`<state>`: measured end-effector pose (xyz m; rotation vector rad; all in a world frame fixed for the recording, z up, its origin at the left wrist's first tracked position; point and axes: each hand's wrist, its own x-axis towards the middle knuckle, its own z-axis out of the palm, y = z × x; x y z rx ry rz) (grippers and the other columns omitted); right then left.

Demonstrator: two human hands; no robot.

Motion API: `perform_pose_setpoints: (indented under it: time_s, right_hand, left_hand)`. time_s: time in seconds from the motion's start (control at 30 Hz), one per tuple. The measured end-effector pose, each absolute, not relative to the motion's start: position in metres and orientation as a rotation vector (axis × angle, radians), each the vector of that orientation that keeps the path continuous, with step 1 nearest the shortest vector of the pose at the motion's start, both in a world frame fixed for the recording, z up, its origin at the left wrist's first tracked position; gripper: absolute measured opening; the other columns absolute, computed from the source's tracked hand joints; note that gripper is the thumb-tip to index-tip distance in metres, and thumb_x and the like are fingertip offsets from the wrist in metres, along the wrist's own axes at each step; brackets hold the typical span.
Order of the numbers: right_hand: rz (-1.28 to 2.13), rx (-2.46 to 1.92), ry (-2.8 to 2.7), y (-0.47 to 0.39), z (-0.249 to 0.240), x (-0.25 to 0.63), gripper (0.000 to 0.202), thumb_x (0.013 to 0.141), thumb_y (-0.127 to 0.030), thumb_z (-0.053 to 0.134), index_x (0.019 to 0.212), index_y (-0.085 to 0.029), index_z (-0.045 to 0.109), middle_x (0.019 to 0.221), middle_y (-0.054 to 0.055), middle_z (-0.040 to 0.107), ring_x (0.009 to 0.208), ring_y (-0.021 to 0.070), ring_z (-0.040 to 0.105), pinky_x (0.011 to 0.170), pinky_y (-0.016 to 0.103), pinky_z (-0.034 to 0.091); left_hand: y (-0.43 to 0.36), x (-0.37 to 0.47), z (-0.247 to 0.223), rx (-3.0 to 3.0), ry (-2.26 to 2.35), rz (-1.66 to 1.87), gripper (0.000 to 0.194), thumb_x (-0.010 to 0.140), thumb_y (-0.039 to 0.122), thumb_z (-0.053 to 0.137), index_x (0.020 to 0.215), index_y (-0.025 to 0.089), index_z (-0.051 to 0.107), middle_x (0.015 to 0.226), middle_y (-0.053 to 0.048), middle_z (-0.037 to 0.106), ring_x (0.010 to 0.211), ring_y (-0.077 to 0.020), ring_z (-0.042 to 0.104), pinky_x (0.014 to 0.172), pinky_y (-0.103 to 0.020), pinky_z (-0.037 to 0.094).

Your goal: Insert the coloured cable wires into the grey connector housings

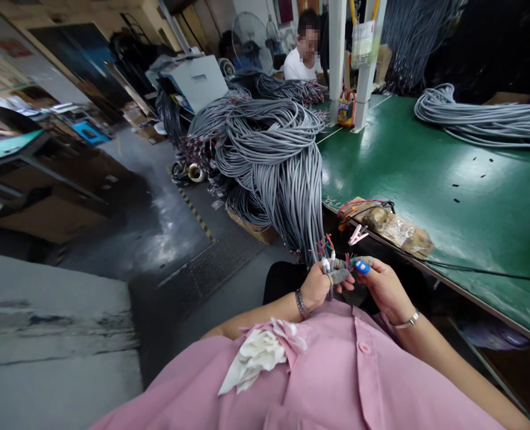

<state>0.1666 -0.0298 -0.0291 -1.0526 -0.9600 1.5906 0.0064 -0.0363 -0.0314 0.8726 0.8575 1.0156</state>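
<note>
Close to my body, my left hand [321,285] is closed around several grey cables whose stripped ends [326,264] point upward, with white collars and thin coloured wires showing. Grey covers wrap some of its fingers. My right hand [381,285] meets it from the right, pinching at thin coloured wires [349,260]; a blue cover [362,267] sits on one of its digits. Exactly which wires lie between the right fingertips is too small to tell. Just beyond the hands, a pink clip [358,235] stands at the table edge.
A big bundle of grey cables [273,137] hangs ahead, left of the green table [381,161]. At the table's edge lies a wrapped block [397,230] with wires. Another cable coil [484,119] rests at the far right. A person [303,60] sits at the back.
</note>
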Motion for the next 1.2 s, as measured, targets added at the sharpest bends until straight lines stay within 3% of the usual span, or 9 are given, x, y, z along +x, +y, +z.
perform_pose_setpoints:
  time_s: [0.2,0.27,0.4,0.53,0.73,0.9,1.03,1.2]
  right_hand:
    - [1.472,-1.155,-1.062,-0.030,-0.046,0.185,0.026,0.075,-0.038,0.069,0.089,-0.017,0.069,0.078,0.003,0.066,0.061,0.0111,0.051,0.057,0.024,0.041]
    - [1.431,-1.256,-1.128,-0.028,-0.060,0.198,0.029,0.074,-0.039,0.069,0.093,-0.017,0.069,0.084,0.005,0.067,0.064,0.0118,0.054,0.059,0.024,0.043]
    - [1.368,-1.616,-1.036,-0.027,-0.095,0.231,0.039,0.070,-0.041,0.071,0.100,-0.016,0.066,0.086,0.007,0.069,0.064,0.0144,0.060,0.059,0.026,0.048]
    - [1.305,-1.719,-1.043,-0.025,-0.116,0.251,0.042,0.071,-0.042,0.069,0.104,-0.017,0.064,0.104,0.012,0.068,0.075,0.0192,0.066,0.063,0.029,0.052]
    - [1.227,-1.572,-1.401,-0.026,-0.091,0.218,0.045,0.078,-0.044,0.064,0.115,-0.018,0.061,0.099,0.010,0.069,0.078,0.0210,0.064,0.071,0.034,0.051]
    - [1.516,-1.103,-1.868,-0.040,-0.045,0.158,0.030,0.083,-0.039,0.060,0.106,-0.019,0.063,0.091,0.006,0.068,0.082,0.0205,0.062,0.074,0.033,0.050]
    - [1.147,-0.968,-2.291,-0.048,-0.026,0.122,0.021,0.073,-0.030,0.069,0.090,-0.020,0.061,0.082,0.004,0.062,0.070,0.0174,0.055,0.064,0.029,0.043]
    - [0.795,-1.088,-2.288,-0.048,-0.033,0.107,0.007,0.074,-0.020,0.058,0.073,-0.021,0.052,0.069,0.001,0.053,0.059,0.0143,0.044,0.057,0.027,0.034]
  left_hand:
    - [-0.039,0.001,-0.041,0.759,0.896,1.260,0.033,0.074,0.036,0.070,0.095,0.010,0.066,0.078,-0.010,0.070,0.073,-0.0182,0.067,0.068,-0.028,0.050]
    - [-0.042,-0.008,-0.046,0.752,0.922,1.304,0.033,0.076,0.038,0.067,0.094,0.011,0.065,0.078,-0.009,0.069,0.067,-0.0162,0.066,0.060,-0.025,0.048]
    - [-0.053,-0.033,-0.056,0.795,1.018,1.287,0.034,0.076,0.044,0.064,0.085,0.011,0.066,0.073,-0.007,0.068,0.045,-0.0088,0.056,0.040,-0.019,0.031]
    - [-0.064,-0.055,-0.063,0.804,1.088,1.288,0.034,0.074,0.044,0.066,0.082,0.011,0.065,0.070,-0.006,0.067,0.042,-0.0069,0.053,0.039,-0.019,0.027]
    - [-0.059,-0.068,-0.053,0.679,1.004,1.312,0.033,0.070,0.040,0.070,0.085,0.011,0.064,0.066,-0.004,0.065,0.044,-0.0077,0.052,0.041,-0.020,0.028]
    - [-0.048,-0.065,-0.032,0.562,0.879,1.363,0.029,0.069,0.035,0.070,0.084,0.011,0.064,0.065,-0.002,0.061,0.046,-0.0069,0.050,0.043,-0.021,0.028]
    - [-0.038,-0.055,-0.015,0.482,0.804,1.403,0.024,0.070,0.031,0.068,0.084,0.012,0.064,0.063,0.001,0.058,0.047,-0.0060,0.048,0.043,-0.020,0.027]
    - [-0.029,-0.044,-0.004,0.398,0.770,1.387,0.020,0.069,0.027,0.069,0.081,0.012,0.063,0.063,0.001,0.059,0.048,-0.0062,0.051,0.044,-0.019,0.031]
